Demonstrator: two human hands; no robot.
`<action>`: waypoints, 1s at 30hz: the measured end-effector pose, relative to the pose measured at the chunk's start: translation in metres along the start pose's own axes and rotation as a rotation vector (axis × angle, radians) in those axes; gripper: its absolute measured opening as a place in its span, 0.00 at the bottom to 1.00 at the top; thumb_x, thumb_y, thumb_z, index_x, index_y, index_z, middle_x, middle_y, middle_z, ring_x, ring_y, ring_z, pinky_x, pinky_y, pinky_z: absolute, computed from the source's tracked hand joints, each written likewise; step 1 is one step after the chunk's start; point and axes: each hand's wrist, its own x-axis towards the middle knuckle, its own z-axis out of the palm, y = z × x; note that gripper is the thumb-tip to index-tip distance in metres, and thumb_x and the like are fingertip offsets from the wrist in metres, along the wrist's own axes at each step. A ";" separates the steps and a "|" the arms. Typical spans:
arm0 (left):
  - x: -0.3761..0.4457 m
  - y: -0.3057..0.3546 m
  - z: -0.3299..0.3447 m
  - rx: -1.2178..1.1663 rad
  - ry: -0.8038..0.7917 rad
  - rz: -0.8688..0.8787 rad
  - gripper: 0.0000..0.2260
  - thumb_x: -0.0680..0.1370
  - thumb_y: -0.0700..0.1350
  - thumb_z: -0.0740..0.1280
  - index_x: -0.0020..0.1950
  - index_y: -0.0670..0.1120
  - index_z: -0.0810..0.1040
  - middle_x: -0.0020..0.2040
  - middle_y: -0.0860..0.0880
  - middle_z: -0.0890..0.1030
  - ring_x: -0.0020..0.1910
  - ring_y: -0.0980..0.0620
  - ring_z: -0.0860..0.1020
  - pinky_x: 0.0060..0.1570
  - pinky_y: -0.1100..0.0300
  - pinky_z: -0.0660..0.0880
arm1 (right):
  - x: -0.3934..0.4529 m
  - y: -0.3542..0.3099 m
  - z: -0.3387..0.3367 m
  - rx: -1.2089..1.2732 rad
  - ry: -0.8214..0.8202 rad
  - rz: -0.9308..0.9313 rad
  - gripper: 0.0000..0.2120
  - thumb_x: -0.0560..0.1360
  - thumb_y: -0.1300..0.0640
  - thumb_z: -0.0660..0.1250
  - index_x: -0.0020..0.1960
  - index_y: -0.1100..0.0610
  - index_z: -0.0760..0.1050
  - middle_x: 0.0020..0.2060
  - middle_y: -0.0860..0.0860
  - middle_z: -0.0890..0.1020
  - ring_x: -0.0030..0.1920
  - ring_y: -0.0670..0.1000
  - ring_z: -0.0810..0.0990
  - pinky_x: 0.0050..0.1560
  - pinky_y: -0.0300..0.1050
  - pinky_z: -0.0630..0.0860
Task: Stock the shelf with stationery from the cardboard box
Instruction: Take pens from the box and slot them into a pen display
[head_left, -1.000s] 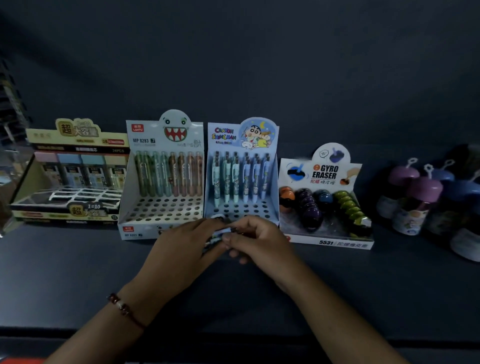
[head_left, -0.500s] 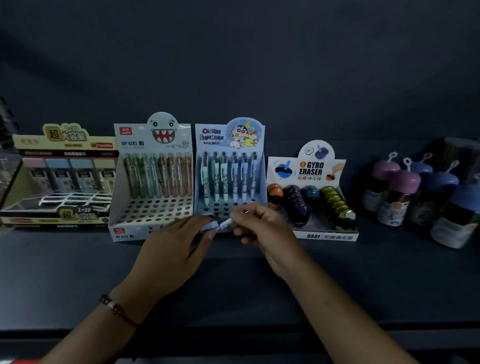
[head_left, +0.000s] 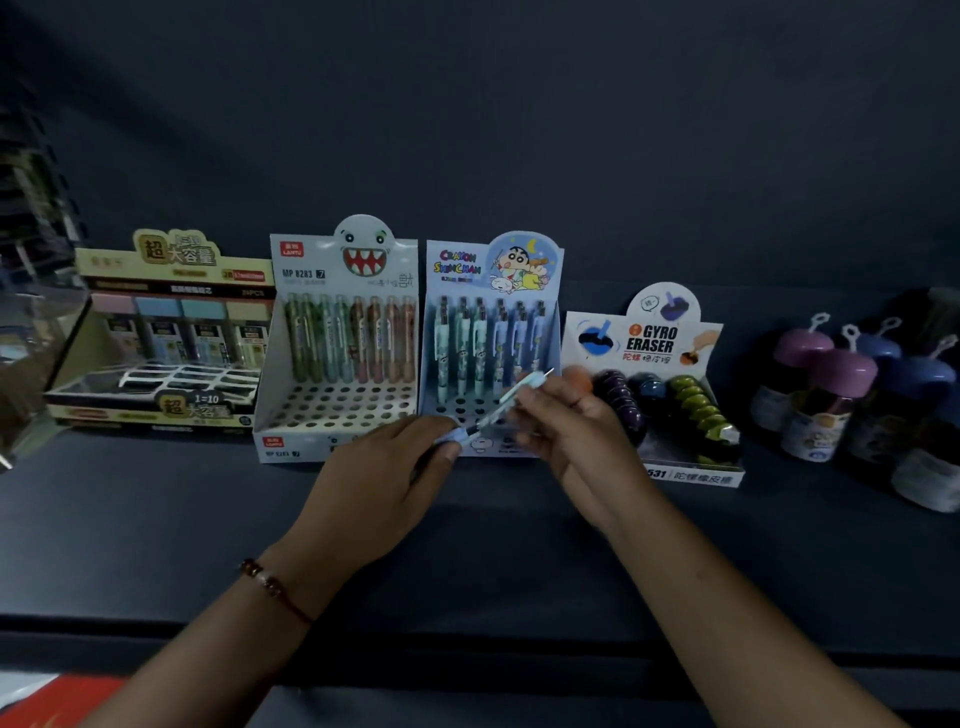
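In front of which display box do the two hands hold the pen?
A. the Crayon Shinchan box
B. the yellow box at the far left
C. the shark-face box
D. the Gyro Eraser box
A: the left hand and right hand hold the pen directly before the Crayon Shinchan box.

4 display boxes on the shelf (head_left: 156, 519): lead-refill box (head_left: 156, 332), shark pen box (head_left: 337, 338) with 8 pens, Crayon Shinchan pen box (head_left: 493, 322) with about 6 pens, gyro eraser box (head_left: 654, 374); 1 loose pen (head_left: 511, 397); roughly 5 capped bottles (head_left: 852, 395); 2 hands
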 end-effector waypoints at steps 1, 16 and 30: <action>0.000 0.000 -0.001 -0.006 0.004 -0.003 0.18 0.81 0.59 0.53 0.63 0.54 0.76 0.50 0.56 0.81 0.40 0.57 0.77 0.35 0.57 0.76 | 0.003 -0.005 -0.001 0.032 0.024 -0.018 0.04 0.76 0.62 0.68 0.50 0.58 0.80 0.38 0.52 0.84 0.38 0.46 0.83 0.34 0.36 0.78; 0.001 -0.003 -0.002 -0.004 -0.022 -0.036 0.15 0.80 0.53 0.59 0.64 0.53 0.78 0.53 0.57 0.81 0.37 0.63 0.72 0.34 0.76 0.63 | 0.065 -0.012 0.028 -0.756 0.088 -0.524 0.18 0.77 0.54 0.70 0.64 0.58 0.77 0.51 0.50 0.83 0.51 0.46 0.81 0.56 0.43 0.79; 0.002 -0.007 -0.003 -0.049 -0.035 -0.066 0.16 0.80 0.54 0.58 0.63 0.53 0.78 0.54 0.57 0.82 0.43 0.66 0.72 0.40 0.77 0.66 | 0.076 0.015 0.029 -0.778 0.113 -0.490 0.09 0.75 0.52 0.72 0.53 0.55 0.79 0.43 0.42 0.81 0.46 0.40 0.80 0.48 0.41 0.79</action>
